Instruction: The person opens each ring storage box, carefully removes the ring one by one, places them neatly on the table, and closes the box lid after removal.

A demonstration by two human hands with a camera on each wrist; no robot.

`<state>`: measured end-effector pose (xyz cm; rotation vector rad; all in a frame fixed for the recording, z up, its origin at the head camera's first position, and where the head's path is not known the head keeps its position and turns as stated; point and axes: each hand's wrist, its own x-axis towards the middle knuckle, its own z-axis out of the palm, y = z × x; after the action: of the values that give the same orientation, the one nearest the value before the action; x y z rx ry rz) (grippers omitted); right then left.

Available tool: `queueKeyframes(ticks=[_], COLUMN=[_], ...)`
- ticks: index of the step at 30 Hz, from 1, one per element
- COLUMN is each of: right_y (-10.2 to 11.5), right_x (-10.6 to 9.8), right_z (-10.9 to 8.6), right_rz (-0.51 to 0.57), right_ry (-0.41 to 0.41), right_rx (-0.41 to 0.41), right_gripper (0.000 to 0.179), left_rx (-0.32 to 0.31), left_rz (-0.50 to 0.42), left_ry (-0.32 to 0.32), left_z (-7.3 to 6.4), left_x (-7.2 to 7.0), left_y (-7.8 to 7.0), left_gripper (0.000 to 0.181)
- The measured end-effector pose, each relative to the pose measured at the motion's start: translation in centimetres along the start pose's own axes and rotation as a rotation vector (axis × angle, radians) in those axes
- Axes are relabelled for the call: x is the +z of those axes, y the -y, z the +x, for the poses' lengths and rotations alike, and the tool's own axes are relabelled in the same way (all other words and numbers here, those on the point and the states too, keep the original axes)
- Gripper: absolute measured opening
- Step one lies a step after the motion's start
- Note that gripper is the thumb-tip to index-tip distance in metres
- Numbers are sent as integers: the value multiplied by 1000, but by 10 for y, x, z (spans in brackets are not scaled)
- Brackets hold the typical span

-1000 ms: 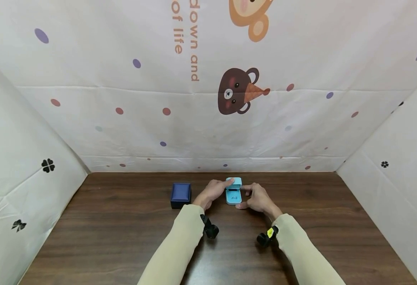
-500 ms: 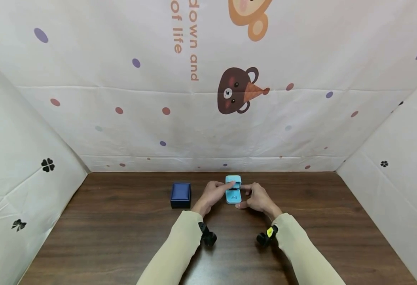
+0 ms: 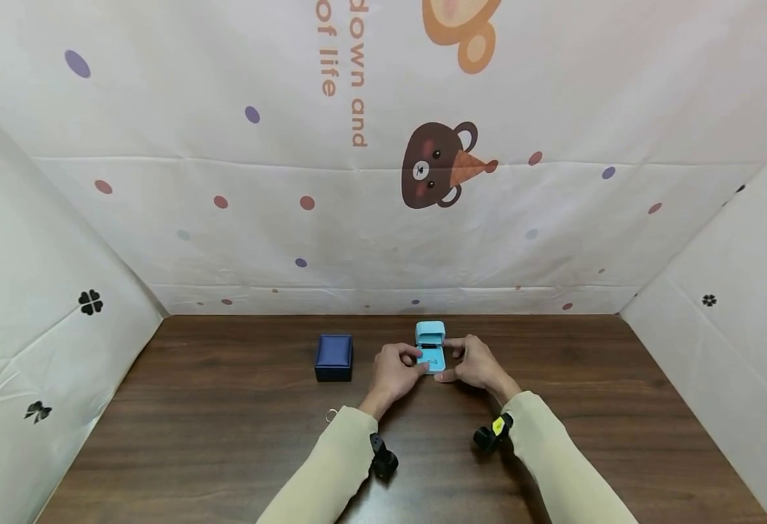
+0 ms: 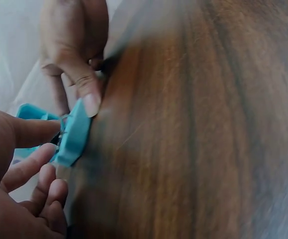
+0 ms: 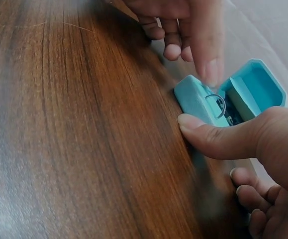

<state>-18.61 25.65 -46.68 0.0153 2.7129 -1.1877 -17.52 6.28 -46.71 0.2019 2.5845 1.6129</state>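
Observation:
A turquoise ring box (image 3: 431, 333) stands with its lid raised at the back of the table. In the right wrist view, a silver ring (image 5: 224, 105) sits upright in the box's cushion. My right hand (image 3: 479, 366) grips the box from the right, thumb at the front corner and index finger toward the hinge. My left hand (image 3: 393, 375) comes in from the left, its thumb and index finger spread apart right at the ring; the other fingers are loosely bent. The left wrist view shows both fingertips over the box's opening.
To the left stands a closed dark blue box (image 3: 334, 356). Another thin ring (image 3: 327, 415) lies on the wooden table (image 3: 226, 437) beside the left sleeve. A white printed cloth (image 3: 357, 240) hangs behind the table and along both sides.
The box's lid has tipped further back. My left hand has left the lid and come down toward the ring in the cushion. The loose ring now shows beside the left sleeve.

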Motion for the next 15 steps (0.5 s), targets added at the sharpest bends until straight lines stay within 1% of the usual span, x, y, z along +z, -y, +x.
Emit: queueKeyframes(ticks=[3,5,9,15], right_y=[0,1,1,1], right_x=[0,0,0,0], right_z=[-1,-1,-2,-2], right_rz=[3,6,15,22], right_ry=[-4,-5,-1,-6], right_rx=[-2,-5,-5,-5], right_gripper=[70,70,69,69], left_rx=[45,62,74,90], left_rz=[29,47,80,104], left_ry=[-32,-49,-80,-100], left_z=[-1,-1,0,2], left_x=[5,8,15,20], left_y=[-1,-2,-2,-3], left_gripper=[13,12,7,3])
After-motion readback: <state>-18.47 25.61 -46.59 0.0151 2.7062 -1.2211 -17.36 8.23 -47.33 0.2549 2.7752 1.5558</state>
